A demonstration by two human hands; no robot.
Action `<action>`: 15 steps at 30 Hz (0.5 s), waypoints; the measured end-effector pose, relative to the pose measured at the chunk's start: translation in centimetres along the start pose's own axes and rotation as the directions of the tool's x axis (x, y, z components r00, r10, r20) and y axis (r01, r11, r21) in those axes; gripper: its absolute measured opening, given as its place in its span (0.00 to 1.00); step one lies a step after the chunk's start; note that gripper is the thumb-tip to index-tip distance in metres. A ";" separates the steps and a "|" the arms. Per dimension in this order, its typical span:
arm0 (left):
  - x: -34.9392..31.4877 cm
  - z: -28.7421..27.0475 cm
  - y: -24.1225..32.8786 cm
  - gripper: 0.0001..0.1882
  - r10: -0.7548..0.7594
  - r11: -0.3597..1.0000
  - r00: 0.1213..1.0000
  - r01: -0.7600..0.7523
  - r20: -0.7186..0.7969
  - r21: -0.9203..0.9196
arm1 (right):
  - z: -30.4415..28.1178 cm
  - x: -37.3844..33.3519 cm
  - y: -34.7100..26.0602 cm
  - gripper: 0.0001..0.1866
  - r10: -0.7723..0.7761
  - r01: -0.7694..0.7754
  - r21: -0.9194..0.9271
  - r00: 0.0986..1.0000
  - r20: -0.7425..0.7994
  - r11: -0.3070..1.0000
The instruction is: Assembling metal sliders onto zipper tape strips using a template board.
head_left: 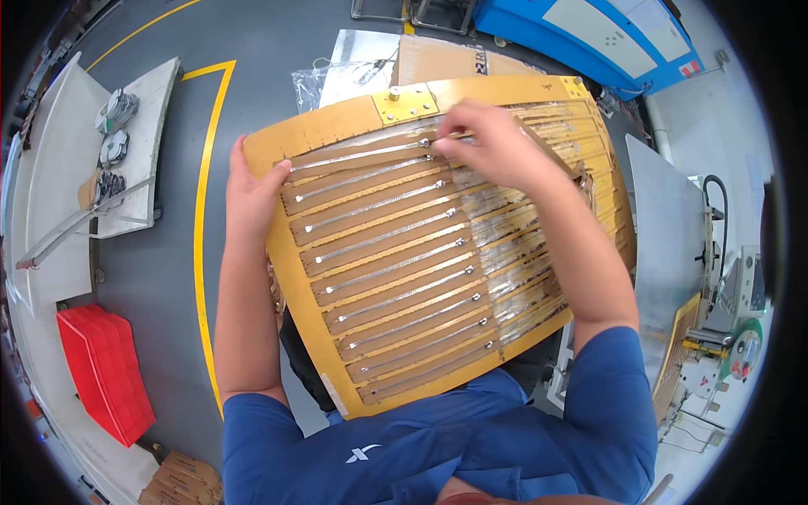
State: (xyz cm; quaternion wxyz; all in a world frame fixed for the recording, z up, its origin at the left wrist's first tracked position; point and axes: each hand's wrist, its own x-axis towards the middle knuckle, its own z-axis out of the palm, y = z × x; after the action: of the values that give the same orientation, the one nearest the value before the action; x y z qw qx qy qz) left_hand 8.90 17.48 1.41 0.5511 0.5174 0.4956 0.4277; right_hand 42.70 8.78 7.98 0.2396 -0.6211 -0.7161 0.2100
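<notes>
A large yellow slotted board [299, 290] lies tilted before me, with several brown-taped zippers [383, 227] set in parallel rows on its left part. My left hand [254, 198] grips the board's upper left edge, thumb on the front by the left end of the topmost zipper [358, 156]. My right hand [492, 143] is closed in a pinch at that zipper's right end, beside its metal slider. The fingertips partly hide what they hold. Clear, shiny tape [488, 223] covers the strips right of the zippers. A brass-coloured plate [406, 105] is screwed to the far edge.
Cardboard [454, 61] and clear plastic lie beyond the board. At left are a white table [139, 160] with grey parts and red stacked bins [105, 370]. A blue machine [589, 38] stands at far right; a grey panel [665, 219] and equipment are at right.
</notes>
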 end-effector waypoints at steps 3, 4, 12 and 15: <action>0.4 0.2 -0.2 0.47 0.026 0.990 0.999 -0.022 -0.027 0.136 | 2.1 2.2 0.2 0.09 0.037 -0.029 -0.076 0.994 0.102 0.997; 0.5 0.2 -0.2 0.47 0.029 0.989 0.999 -0.024 -0.031 0.146 | 2.0 2.6 0.3 0.09 0.031 -0.024 -0.068 0.995 0.099 0.997; 0.2 0.4 0.2 0.50 0.059 0.975 0.998 -0.053 -0.022 0.216 | 0.2 4.5 -0.7 0.10 0.074 -0.071 -0.029 0.985 0.155 0.997; 0.2 0.5 0.2 0.51 0.057 0.966 0.998 -0.049 -0.027 0.253 | 1.1 4.6 -0.1 0.10 0.117 -0.135 0.112 0.982 0.151 0.985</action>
State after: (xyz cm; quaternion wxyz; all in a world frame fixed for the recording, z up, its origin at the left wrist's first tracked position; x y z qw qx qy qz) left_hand 9.40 17.65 1.57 0.4607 0.5891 0.5413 0.3844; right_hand 41.45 13.34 7.54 0.2109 -0.6325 -0.6766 0.3125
